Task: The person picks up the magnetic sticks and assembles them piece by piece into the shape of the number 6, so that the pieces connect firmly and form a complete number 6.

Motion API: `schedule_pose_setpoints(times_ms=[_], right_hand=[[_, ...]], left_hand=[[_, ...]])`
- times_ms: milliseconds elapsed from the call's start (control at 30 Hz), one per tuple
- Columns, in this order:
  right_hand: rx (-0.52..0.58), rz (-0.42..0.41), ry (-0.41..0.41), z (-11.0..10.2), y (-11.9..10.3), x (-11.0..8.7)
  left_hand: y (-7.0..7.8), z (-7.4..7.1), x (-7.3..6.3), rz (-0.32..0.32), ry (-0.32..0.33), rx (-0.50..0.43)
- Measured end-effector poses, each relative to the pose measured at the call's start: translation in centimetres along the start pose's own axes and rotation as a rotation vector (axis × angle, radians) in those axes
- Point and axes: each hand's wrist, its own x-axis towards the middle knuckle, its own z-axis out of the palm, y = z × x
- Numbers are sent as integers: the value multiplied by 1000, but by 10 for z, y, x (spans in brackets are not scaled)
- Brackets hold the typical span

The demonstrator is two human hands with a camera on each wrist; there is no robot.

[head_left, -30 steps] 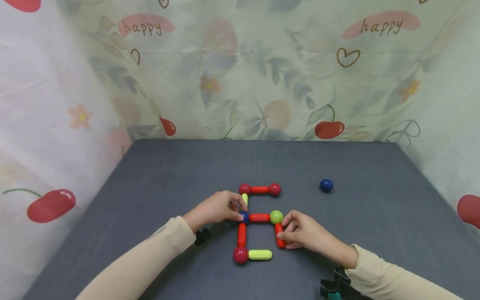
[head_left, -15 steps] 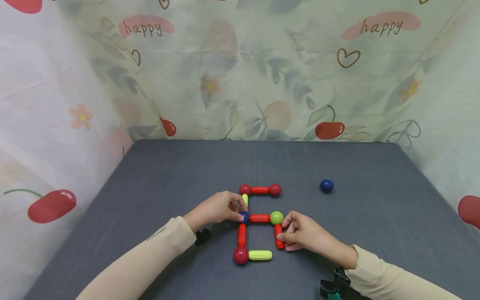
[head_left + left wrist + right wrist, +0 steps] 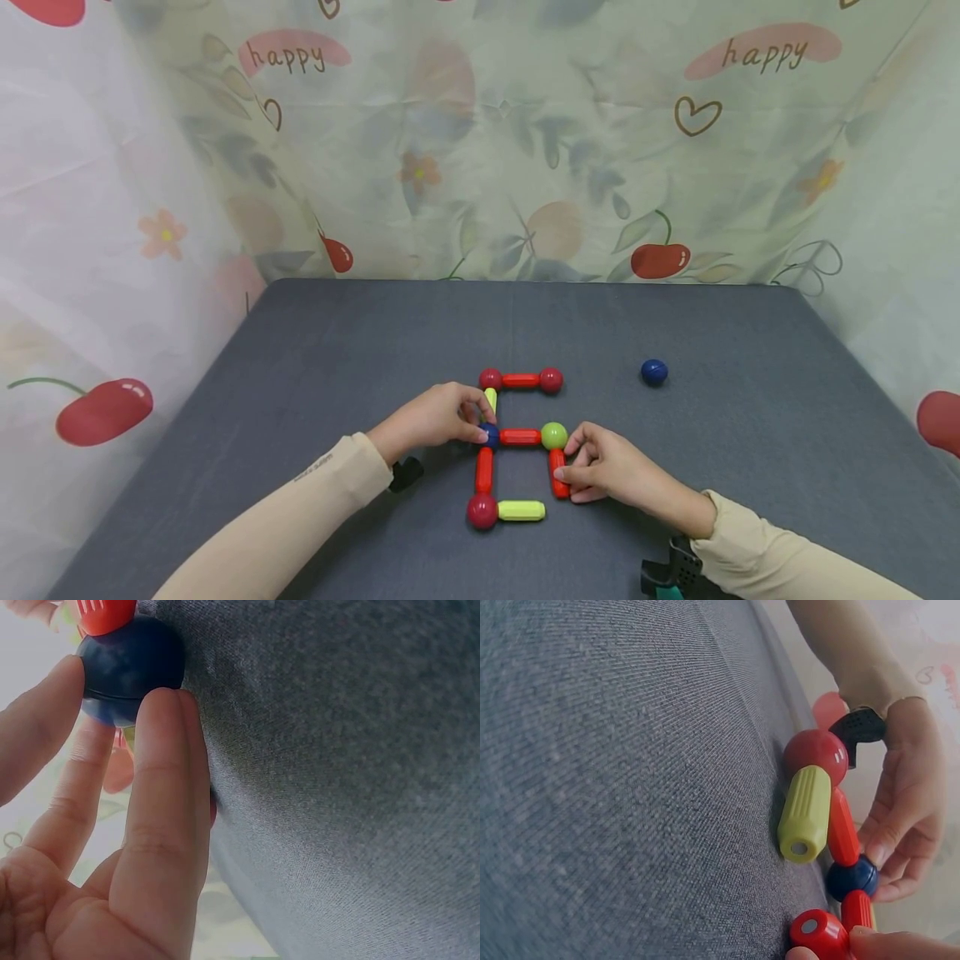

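With thumb and fingertips my left hand (image 3: 442, 417) pinches the blue ball (image 3: 135, 664) of a magnetic ball-and-rod figure. From that ball a red rod (image 3: 520, 437) runs right to a lime ball (image 3: 554, 436), and another red rod (image 3: 483, 472) runs down to a red ball (image 3: 482, 511). My right hand (image 3: 611, 467) pinches the red rod (image 3: 819, 934) below the lime ball; its bare metal end faces the right wrist camera. A yellow-green rod (image 3: 521, 511) sticks out rightward from the lower red ball, its free end apart from the held rod.
Above the blue ball, a partly covered yellow-green rod (image 3: 491, 399) leads to a red ball (image 3: 491, 380), joined by a red rod (image 3: 521, 381) to another red ball (image 3: 551, 381). One loose blue ball (image 3: 654, 372) lies farther right on the grey table (image 3: 360, 325). Patterned cloth (image 3: 480, 167) hangs behind.
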Motion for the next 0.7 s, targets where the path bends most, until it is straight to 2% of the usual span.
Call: schedule_pose_setpoints(times_ms=[300,400,533,633,700], right_hand=[[-1,19,-33,-12,-5,-1],[-39,-22,-19,-23,-9,-2],[-172,-142,54,-43,-16,-3],[-285,-208,155,-62,-19,-2],[-322,-242,219,-75,-19,0]], left_hand=[[0,0,-1,0,2,0],[0,1,-1,1,2,-1],[0,0,0,-3,1,-1],[0,0,0,-7,2,0],[1,0,0,-9,3,-1]])
